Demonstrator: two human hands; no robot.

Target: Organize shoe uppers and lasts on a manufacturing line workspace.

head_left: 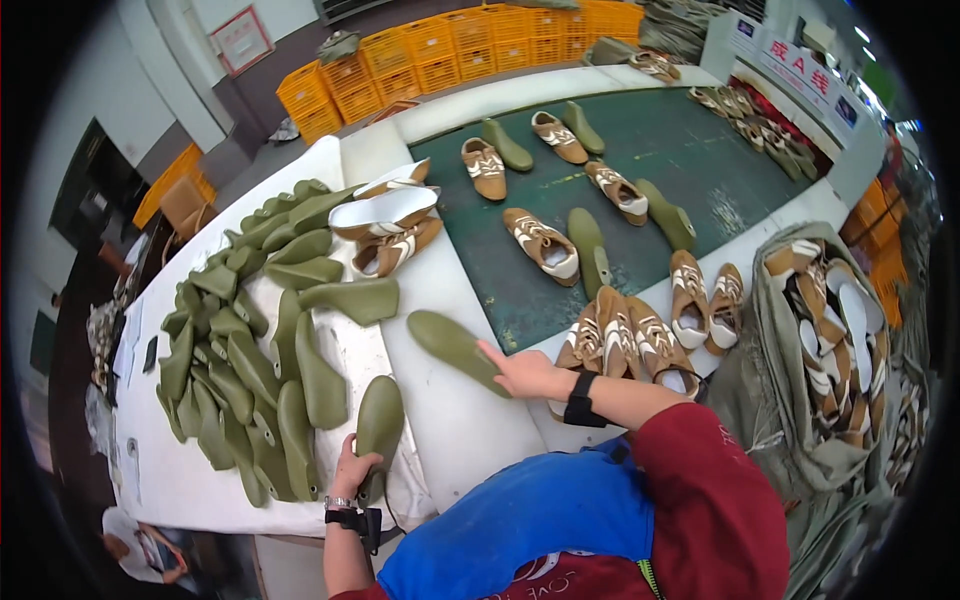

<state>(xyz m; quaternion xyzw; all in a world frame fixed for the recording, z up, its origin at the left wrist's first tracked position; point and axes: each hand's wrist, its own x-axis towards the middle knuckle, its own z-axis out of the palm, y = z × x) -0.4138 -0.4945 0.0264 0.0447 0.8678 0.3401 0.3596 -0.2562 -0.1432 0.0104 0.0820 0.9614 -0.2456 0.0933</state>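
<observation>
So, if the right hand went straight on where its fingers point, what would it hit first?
Past the green shoe form the right hand touches, probably a second form lying leftward; depth is unclear.

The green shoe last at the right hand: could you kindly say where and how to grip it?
I would grip the shoe last across its narrower end, from the right, near the right hand; its broad, rounded end points away left.

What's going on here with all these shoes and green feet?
A person's left hand grips a green foot-shaped block beside a big pile of them, and the right hand holds another block by one end. Brown-and-white shoes sit on the dark green surface ahead, some with a block next to them. More shoes fill a sack on the right.
</observation>
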